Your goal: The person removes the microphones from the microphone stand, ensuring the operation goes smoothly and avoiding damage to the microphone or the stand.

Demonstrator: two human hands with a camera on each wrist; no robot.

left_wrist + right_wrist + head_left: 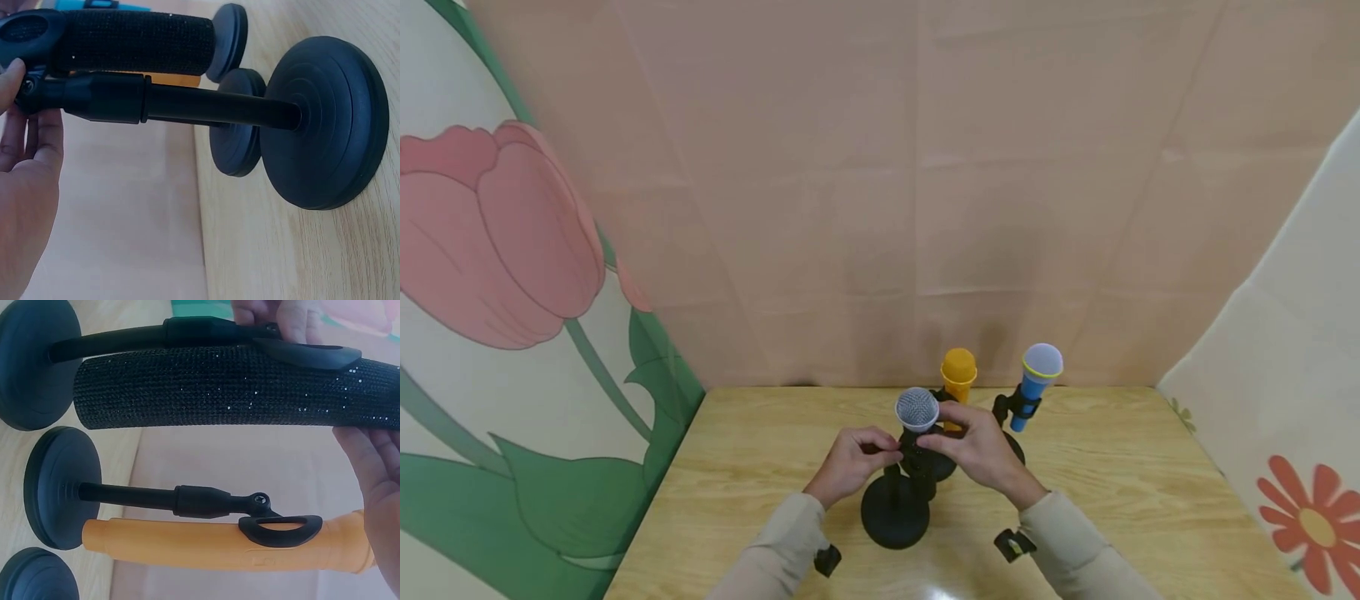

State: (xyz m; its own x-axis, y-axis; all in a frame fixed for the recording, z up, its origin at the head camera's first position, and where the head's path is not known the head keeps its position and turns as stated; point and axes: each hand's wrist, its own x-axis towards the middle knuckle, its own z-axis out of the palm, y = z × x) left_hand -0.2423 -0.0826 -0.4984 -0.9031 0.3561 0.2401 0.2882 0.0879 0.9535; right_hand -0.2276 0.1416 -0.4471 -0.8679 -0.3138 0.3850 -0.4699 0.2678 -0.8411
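Note:
A black microphone (206, 390) with a glittery, rough-textured handle and a silver mesh head (917, 408) sits in the clip (319, 355) of a black desk stand (895, 512). By its upper handle, just under the head, my right hand (981, 446) holds the microphone between thumb and fingers. Thumb and fingertips of my left hand (850, 462) pinch the screw joint (30, 87) at the top of the stand, beside the clip. The microphone hangs alongside the stand's pole (219, 106), its lower end above the table.
Close behind, an orange microphone (187, 544) rests in a second black stand (62, 487). Further right stands a blue microphone (1036, 379) with a pale head, also clipped to a stand. The wooden table (760, 433) meets a pinkish backdrop (820, 250) at its far edge.

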